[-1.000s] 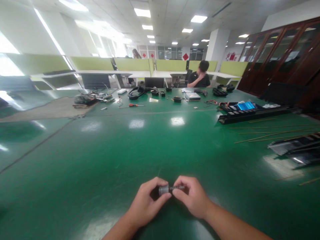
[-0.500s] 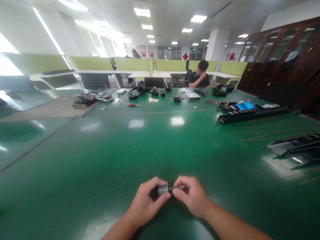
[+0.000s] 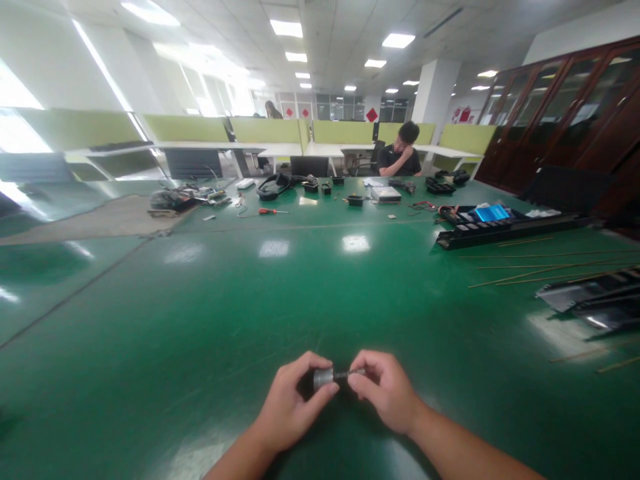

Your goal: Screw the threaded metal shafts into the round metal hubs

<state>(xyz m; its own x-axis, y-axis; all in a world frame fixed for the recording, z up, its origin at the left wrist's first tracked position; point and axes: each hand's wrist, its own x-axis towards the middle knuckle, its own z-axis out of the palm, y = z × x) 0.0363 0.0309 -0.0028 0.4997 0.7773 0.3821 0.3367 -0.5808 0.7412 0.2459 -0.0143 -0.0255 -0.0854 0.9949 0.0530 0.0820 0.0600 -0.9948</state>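
A small grey metal cylinder (image 3: 323, 378) with a thin dark shaft (image 3: 346, 375) sticking out to its right is held just above the green table (image 3: 320, 293), near the front edge. My left hand (image 3: 290, 407) pinches the cylinder between thumb and fingers. My right hand (image 3: 385, 390) grips the shaft's other end with its fingertips. The two hands almost touch, and the fingers hide much of the part.
Black long trays (image 3: 500, 227) with a blue item lie at the right, with thin wooden sticks (image 3: 540, 273) and dark metal pieces (image 3: 590, 297) nearer. A red-handled screwdriver (image 3: 270, 211), headphones and small parts lie at the far side, where a seated person (image 3: 400, 157) leans on one hand.
My hands shifted slightly; the shaft now shows a bit more between the fingertips. Nothing else on the table moved.
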